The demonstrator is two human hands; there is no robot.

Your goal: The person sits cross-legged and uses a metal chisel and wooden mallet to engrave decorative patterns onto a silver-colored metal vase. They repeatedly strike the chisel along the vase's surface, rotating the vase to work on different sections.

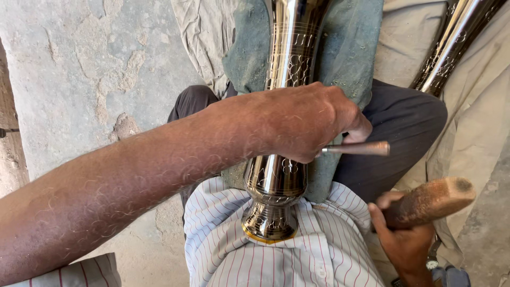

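Observation:
A tall shiny engraved metal vase (284,64) lies lengthwise on my lap, its foot (268,223) against my striped shirt. It rests on a dusty green cloth (350,42). My left hand (303,122) reaches across the vase and grips a thin metal chisel (361,148) whose butt end points right. At the lower right, my right hand (404,234) is closed around a worn wooden mallet handle (433,199), a little below the chisel's end and apart from it.
A second engraved metal vase (451,45) lies at the upper right on a beige cloth (473,122). Rough concrete floor (79,64) spreads to the left. My dark trouser legs (404,127) frame the work.

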